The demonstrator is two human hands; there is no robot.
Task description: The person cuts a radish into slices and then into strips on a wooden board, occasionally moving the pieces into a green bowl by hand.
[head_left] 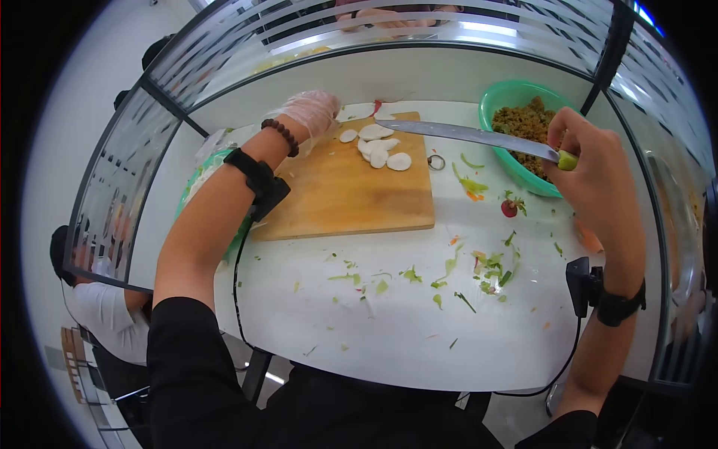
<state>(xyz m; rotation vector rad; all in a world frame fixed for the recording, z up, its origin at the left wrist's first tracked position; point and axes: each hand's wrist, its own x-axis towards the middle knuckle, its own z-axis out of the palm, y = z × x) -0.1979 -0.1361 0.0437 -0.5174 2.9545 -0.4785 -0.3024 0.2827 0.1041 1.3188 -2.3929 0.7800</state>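
Note:
My right hand (591, 161) is closed round the green handle of a long knife (471, 135), whose blade points left, its tip above the white slices. Beyond the left part of the wooden cutting board (336, 191) is my left hand (313, 112), in a clear plastic glove, its fingers hidden. Several white slices (399, 161) lie in a loose group on the board's upper right. A green bowl (490, 101) with brown crumbly food (520, 123) stands at the back right, partly behind the knife and my right hand.
A small red radish (510, 208) with leaves lies right of the board. Green scraps (490, 269) are scattered over the white table (336, 322). A green container (184, 194) is behind my left forearm. Glass-topped partitions surround the table; a person in white (112, 314) sits at the left.

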